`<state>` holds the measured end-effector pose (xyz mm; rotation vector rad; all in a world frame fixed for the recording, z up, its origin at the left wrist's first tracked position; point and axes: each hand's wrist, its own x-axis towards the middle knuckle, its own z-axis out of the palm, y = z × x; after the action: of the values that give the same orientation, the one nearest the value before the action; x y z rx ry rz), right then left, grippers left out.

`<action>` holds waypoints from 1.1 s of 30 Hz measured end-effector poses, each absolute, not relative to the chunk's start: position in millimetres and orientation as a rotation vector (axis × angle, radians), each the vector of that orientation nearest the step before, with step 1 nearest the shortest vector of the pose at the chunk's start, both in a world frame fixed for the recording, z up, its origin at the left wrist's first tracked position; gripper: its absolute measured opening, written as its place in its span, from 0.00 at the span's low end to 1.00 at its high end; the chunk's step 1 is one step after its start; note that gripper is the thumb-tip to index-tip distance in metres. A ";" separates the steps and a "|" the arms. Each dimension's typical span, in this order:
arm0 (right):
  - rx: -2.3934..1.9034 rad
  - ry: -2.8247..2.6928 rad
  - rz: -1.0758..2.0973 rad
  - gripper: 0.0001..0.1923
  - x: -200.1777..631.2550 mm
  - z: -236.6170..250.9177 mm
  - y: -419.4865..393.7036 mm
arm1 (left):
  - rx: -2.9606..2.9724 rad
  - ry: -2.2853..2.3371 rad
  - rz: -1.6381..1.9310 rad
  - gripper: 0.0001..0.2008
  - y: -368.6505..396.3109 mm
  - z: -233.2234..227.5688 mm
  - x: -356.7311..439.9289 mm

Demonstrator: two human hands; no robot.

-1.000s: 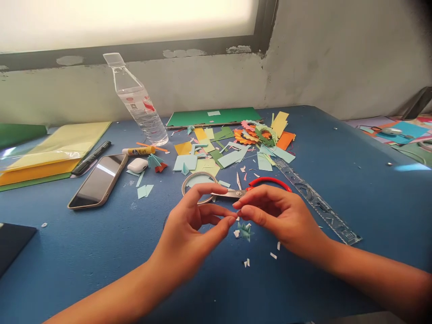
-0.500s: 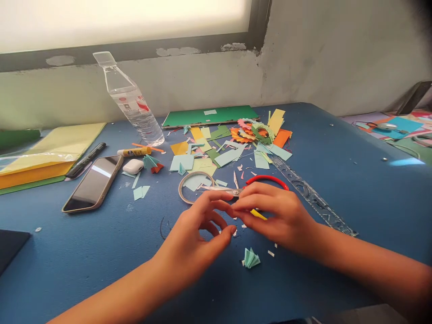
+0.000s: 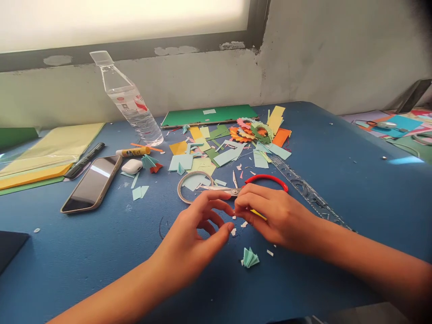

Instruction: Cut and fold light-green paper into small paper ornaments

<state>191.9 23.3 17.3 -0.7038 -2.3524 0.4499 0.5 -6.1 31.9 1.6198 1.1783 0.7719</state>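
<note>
My left hand [image 3: 195, 236] and my right hand [image 3: 275, 216] meet fingertip to fingertip low over the blue table [image 3: 101, 252]. A small yellow paper piece [image 3: 258, 214] shows under the right fingers, which pinch it; the left thumb and forefinger touch it at the same spot. A folded light-green paper fan [image 3: 250, 258] lies loose on the table just in front of the hands. Red-handled scissors [image 3: 256, 184] lie right behind the right hand, and a tape ring [image 3: 194, 186] lies behind the left.
A heap of coloured paper scraps [image 3: 232, 144] and a green board [image 3: 209, 115] lie at the back. A water bottle [image 3: 130, 101], glue stick [image 3: 133, 152], earbud case [image 3: 132, 166], phone [image 3: 91, 183] and marker [image 3: 84, 159] sit left. A clear ruler [image 3: 307, 191] lies right.
The green fan that was between my fingers a second ago now lies on the table. My right hand has taken up a yellow piece, and both hands shifted slightly back.
</note>
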 end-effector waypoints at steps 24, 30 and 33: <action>-0.976 -1.771 1.025 0.02 193.6 24.0 21.4 | 1.408 1.078 0.591 0.08 -3.1 33.6 -0.1; -0.854 -1.688 1.078 0.05 190.1 25.6 12.9 | 1.049 1.024 0.765 0.04 3.5 35.4 0.5; -0.870 -1.672 1.081 0.08 186.8 23.0 10.4 | 0.999 1.040 0.785 0.06 3.4 32.9 1.0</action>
<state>186.8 10.4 23.0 -0.8701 -1.6715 1.0813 1.0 3.4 32.9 0.9988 1.0395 0.7855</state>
